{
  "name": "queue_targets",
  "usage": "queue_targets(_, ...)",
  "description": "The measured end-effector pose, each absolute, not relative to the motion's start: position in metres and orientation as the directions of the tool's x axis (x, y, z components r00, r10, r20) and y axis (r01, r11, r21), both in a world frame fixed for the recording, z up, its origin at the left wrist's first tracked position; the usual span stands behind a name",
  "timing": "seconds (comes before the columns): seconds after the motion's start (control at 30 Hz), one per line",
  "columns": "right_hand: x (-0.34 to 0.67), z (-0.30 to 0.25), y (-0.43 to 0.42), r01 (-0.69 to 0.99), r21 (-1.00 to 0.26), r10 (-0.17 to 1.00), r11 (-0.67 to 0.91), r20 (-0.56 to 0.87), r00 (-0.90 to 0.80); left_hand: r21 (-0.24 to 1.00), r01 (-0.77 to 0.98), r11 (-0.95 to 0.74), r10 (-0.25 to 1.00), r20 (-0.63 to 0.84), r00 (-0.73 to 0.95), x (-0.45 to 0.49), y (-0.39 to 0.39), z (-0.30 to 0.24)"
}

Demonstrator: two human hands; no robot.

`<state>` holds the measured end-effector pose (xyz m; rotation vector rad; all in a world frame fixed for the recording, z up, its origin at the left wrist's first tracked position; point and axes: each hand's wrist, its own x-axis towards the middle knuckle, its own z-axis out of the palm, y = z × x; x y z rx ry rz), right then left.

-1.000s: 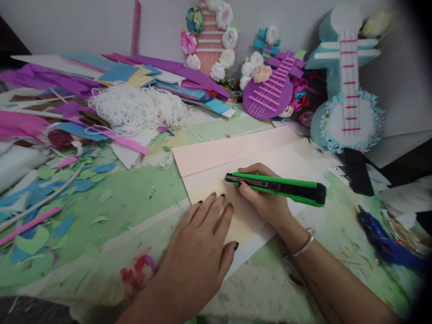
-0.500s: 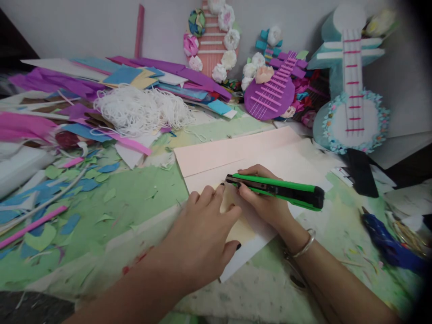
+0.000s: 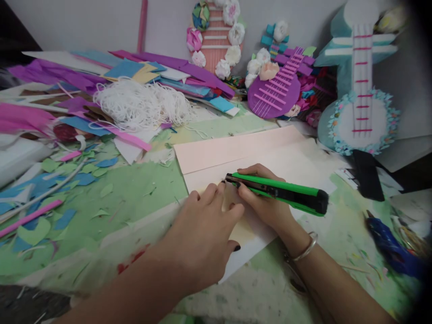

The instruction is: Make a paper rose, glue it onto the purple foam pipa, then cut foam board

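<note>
At the frame's centre, the right hand (image 3: 270, 211) grips the cutter (image 3: 286, 191) over the paper (image 3: 286, 157), the left hand (image 3: 202, 238) rests with unclosed, bent fingers by its tip, and one line (image 3: 209, 168), perhaps a cut, runs partway across, the rest looking uncut

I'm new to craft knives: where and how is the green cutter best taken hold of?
Probably grip the green cutter by the front of its long body, just behind the dark nose, coming from the near right, as the right hand does. The slim body suits a pinch from both sides, and the nose points left, close to the left hand, so keep off that end.
</note>
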<state>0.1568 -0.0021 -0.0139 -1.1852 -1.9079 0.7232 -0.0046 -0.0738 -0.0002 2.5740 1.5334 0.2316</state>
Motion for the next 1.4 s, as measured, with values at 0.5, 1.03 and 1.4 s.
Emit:
queue_targets(0.5,0.1535,-0.0126,-0.0048,0.509,-0.774,0.924,0.376,0.275,-0.265,0.136,0.864,-0.486,0.874,0.043,0.485,-0.0032,-0.0730,0.0013)
queue_targets(1.03,0.1544,-0.0120,-0.0062,0.480,-0.791,0.921,0.380,0.274,-0.278,0.152,0.858,-0.490,0.872,0.087,0.482,-0.0033,-0.0746,0.0004)
queue_targets(1.4,0.1548,-0.0111,-0.0070,0.467,-0.788,0.910,0.402,0.289,-0.297,0.148,0.854,-0.499,0.866,0.114,0.487,-0.0038,-0.0749,-0.0016)
